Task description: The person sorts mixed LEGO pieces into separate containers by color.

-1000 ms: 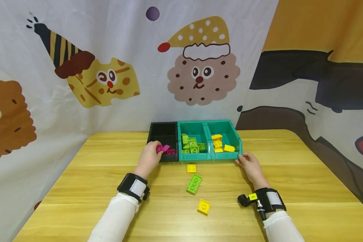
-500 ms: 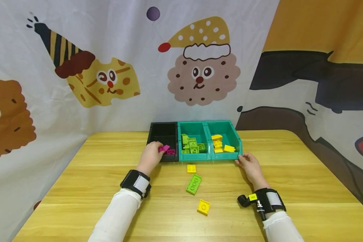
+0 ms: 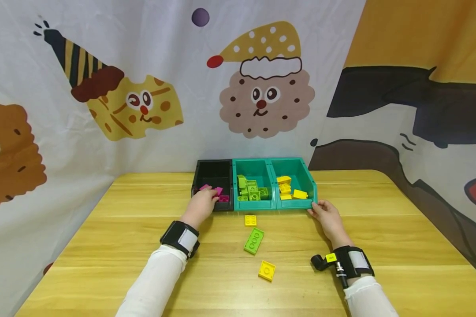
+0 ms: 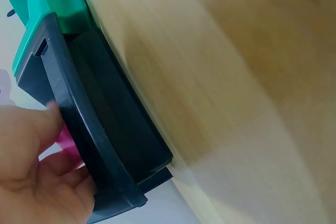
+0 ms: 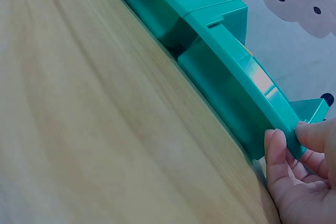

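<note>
My left hand (image 3: 200, 206) reaches over the front of the black bin (image 3: 214, 169), fingers among the pink toy bricks (image 3: 224, 198) inside. In the left wrist view, pink (image 4: 67, 142) shows between thumb and curled fingers behind the bin's front lip; I cannot tell whether they grip a brick. My right hand (image 3: 328, 216) pinches the front right corner of the right teal bin (image 3: 297, 204), its thumb on the lip (image 5: 286, 124) in the right wrist view. Yellow bricks (image 3: 300, 194) lie in that bin, and green bricks (image 3: 254, 195) in the middle teal bin (image 3: 258, 205).
On the wooden table (image 3: 143, 207), in front of the bins, lie a small yellow brick (image 3: 251, 220), a longer green brick (image 3: 254, 241) and a square yellow brick (image 3: 267, 270). A printed curtain (image 3: 206, 110) hangs right behind the bins.
My left hand has shifted slightly right within the black bin, and a pink brick now shows beyond its fingers on the left. My right hand stays on the teal bin's corner.
</note>
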Demonstrator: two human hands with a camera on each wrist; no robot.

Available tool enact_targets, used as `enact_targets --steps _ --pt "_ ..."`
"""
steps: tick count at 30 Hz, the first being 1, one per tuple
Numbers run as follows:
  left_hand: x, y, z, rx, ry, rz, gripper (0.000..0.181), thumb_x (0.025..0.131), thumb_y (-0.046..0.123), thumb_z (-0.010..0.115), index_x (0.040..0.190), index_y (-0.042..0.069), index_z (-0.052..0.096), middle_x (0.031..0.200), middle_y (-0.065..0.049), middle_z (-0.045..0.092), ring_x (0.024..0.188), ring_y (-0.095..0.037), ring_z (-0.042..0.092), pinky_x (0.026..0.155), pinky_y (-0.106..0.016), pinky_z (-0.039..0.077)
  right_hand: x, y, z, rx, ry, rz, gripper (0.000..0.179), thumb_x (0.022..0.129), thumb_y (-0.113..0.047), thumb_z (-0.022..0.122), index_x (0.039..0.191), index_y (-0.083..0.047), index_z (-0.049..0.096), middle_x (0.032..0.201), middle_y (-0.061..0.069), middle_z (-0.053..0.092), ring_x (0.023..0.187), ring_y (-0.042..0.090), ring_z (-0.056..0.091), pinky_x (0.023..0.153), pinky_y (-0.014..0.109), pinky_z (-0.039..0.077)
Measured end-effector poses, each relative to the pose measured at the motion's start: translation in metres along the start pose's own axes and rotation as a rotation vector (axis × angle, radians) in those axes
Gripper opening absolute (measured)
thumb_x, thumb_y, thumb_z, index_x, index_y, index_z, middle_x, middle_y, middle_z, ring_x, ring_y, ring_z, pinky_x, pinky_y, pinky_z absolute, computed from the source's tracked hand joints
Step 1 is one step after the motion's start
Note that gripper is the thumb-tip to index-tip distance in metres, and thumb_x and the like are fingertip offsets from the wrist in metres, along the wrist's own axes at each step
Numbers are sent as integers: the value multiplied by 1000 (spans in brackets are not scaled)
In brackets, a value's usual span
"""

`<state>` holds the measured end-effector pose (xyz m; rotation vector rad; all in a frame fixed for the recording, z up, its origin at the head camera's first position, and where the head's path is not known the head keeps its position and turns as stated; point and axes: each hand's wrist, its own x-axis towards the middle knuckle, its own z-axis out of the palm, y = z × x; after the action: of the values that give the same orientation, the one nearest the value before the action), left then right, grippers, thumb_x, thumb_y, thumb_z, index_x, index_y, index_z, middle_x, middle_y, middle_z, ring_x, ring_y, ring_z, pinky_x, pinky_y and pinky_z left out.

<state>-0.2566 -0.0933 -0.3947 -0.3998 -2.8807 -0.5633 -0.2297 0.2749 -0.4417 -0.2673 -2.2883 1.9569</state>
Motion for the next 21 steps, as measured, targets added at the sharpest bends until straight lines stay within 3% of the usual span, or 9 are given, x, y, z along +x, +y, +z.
enact_targets --steps 5,7,16,21 --pt "-1 3 -1 -10 -83 14 37 95 0 46 130 2 55 128 -20 58 121 -33 53 102 -43 41 0 0 0 21 -8 -12 29 100 -13 44 117 10 40 95 0 50 78 -6 56 76 11 48" --pt "-1 2 0 -20 -83 24 39 95 0 46 133 1 52 129 -20 57 122 -33 53 103 -42 41 -1 -1 0 27 -8 -15 29 100 -13 44 117 10 40 94 0 50 78 -5 56 76 11 48" --pt "-1 -1 0 -98 17 51 35 95 6 53 129 -3 53 127 -20 59 120 -34 54 102 -43 41 -1 -2 0 11 -8 -1 28 100 -14 44 117 9 40 94 0 49 78 -5 56 76 11 48" --pt "-5 11 -10 -134 88 70 35 93 7 56 128 0 56 126 -19 59 117 -31 56 100 -42 43 -1 -2 -1 -15 -8 6 29 100 -16 44 117 8 41 94 0 50 79 -4 56 75 11 48"
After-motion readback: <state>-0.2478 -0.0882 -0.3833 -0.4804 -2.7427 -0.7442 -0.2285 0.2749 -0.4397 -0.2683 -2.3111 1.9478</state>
